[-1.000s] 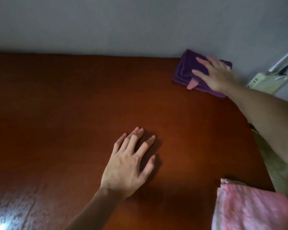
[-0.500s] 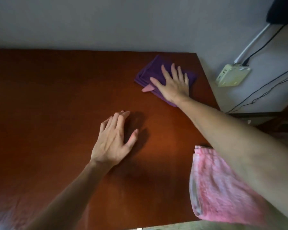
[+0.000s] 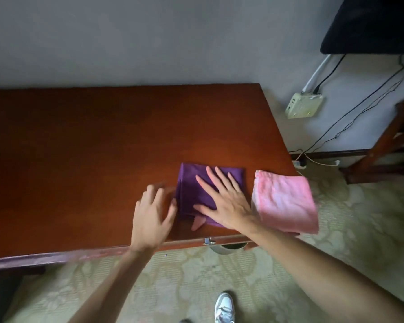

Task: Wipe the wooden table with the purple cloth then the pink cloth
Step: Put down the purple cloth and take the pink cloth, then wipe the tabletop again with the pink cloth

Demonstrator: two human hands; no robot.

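Dragged back from the far right corner within the past second, the purple cloth [image 3: 197, 190] now lies near the front edge of the wooden table [image 3: 84, 145], which fills the left and centre of the head view with its long side along the grey wall. Just right of the purple cloth, at the table's front right corner and slightly overhanging it, sits the folded pink cloth [image 3: 286, 201]. A person's right hand [image 3: 224, 199] presses flat on the purple cloth, fingers straight and spread, gripping nothing; the cloth lies directly under palm and fingers, folded roughly square. Left of that cloth, the left hand [image 3: 152, 213] has moved up to its edge, fingers loosely extended and holding nothing, though motion blur leaves it unclear whether it touches the fabric or the wood. A small pink tab [image 3: 197, 223] pokes from the cloth's near edge. Judging by this, the purple-cloth wipe is ending at the table's front; the next move would call for releasing it and reaching right to take up the pink cloth.
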